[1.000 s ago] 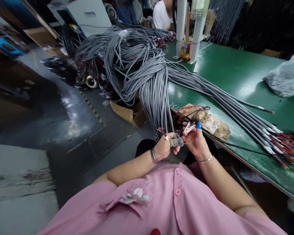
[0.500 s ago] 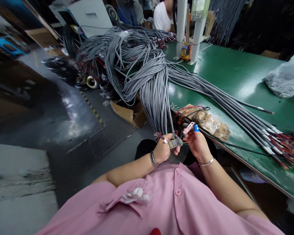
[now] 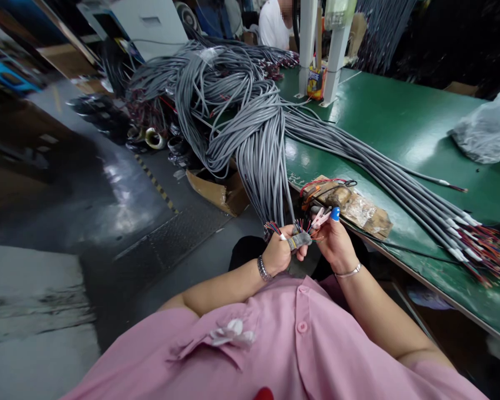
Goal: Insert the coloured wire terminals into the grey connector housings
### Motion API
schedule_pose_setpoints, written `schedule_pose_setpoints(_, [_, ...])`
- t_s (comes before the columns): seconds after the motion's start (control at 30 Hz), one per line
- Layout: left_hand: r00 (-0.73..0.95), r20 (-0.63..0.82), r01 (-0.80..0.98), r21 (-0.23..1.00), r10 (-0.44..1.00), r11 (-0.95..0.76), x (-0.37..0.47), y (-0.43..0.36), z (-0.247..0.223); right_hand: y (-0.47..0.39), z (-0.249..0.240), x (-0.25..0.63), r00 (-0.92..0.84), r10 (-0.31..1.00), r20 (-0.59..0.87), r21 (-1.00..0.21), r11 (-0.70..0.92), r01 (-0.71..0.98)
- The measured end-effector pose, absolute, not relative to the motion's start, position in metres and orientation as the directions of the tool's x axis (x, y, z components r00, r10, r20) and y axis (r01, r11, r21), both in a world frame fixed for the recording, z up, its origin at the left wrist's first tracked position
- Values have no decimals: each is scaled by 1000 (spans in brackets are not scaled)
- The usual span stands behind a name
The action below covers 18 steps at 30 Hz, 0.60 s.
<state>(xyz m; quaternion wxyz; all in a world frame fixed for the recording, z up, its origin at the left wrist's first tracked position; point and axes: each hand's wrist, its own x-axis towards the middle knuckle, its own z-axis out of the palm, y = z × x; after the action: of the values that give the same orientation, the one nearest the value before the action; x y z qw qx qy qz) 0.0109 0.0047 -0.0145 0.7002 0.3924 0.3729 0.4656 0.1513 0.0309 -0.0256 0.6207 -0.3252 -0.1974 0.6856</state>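
Observation:
My left hand (image 3: 278, 254), with a grey knitted cover on a finger, is closed round the end of a grey cable whose thin coloured wires (image 3: 302, 226) fan out above the fingers. Close on its right, my right hand (image 3: 336, 243), a blue cover on the thumb, grips a small pink clip-like tool (image 3: 320, 218). The tool's end is beside the wires; whether it touches them is too small to tell. A thick bundle of grey cables (image 3: 261, 161) hangs over the table edge just behind my left hand.
On the green table (image 3: 404, 122) lie cables with stripped ends (image 3: 462, 233), a taped wooden block (image 3: 354, 208) and a plastic bag (image 3: 487, 130). An open cardboard box (image 3: 212, 189) stands below the bundle. A person in white (image 3: 273, 25) is at the far side.
The pink tool has turned slightly in my right hand and its two arms now show apart. My left hand keeps its grip, and the view has shifted slightly.

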Motion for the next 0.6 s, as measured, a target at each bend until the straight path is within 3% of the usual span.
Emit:
schedule_pose_setpoints(0.13, [284,-168,-345,901,944,264,11,5,-16,33,-26,149,37,981,-191,-635,-94,-767])
schedule_pose_setpoints(0.37, [286,-139,-348,907,948,238,6,-1,-15,26,-28,152,-102,974,-204,-604,-207,-769])
schedule_pose_setpoints(0.6, [229,-128,-357,911,965,206,4,-8,-11,20,-20,156,-140,976,-170,-653,-218,-725])
